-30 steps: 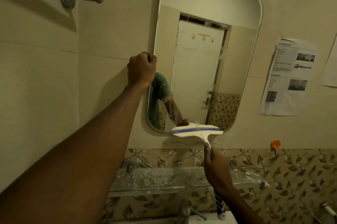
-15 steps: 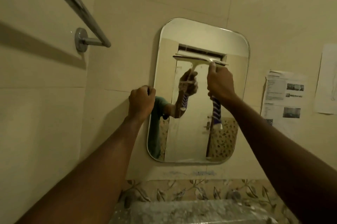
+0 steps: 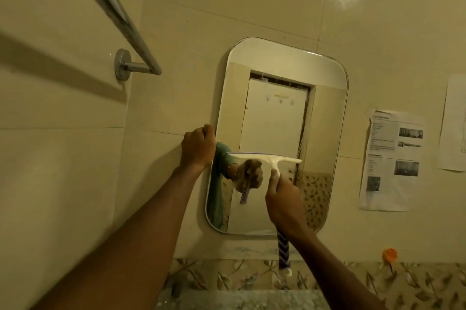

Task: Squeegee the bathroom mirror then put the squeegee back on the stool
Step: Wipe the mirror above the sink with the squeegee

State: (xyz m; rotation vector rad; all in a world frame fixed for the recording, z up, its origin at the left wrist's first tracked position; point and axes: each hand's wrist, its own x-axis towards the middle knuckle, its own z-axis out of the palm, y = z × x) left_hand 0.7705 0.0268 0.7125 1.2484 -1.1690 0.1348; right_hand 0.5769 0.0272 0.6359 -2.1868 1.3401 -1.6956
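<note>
- One mirror [image 3: 277, 113], one squeegee [image 3: 264, 157], two hands, one towel rail [image 3: 118, 14], two paper sheets [image 3: 393, 158] taped right of the mirror and one orange hook [image 3: 389, 255]: that is what I am counting from here.
- The left hand [image 3: 198, 148] is gripping the mirror's left edge, its fingers [image 3: 208, 130] curling tightly round the rim.
- The right hand [image 3: 285, 203] is holding the squeegee by its handle, its fingers [image 3: 273, 176] wrapping closed around the stem just under the blade.
- The squeegee's cream blade is lying level across the glass at about mid-height, its left end reaching close to the left hand.
- The striped handle end [image 3: 283, 254] is sticking out below the right wrist, over the wall under the mirror.
- The right hand is hiding the middle of the handle.
- The frame's right edge is cutting off the second sheet, and I am finding the print too small to read.
- I am unable to tell whether the blade is actually pressing on the glass.
</note>
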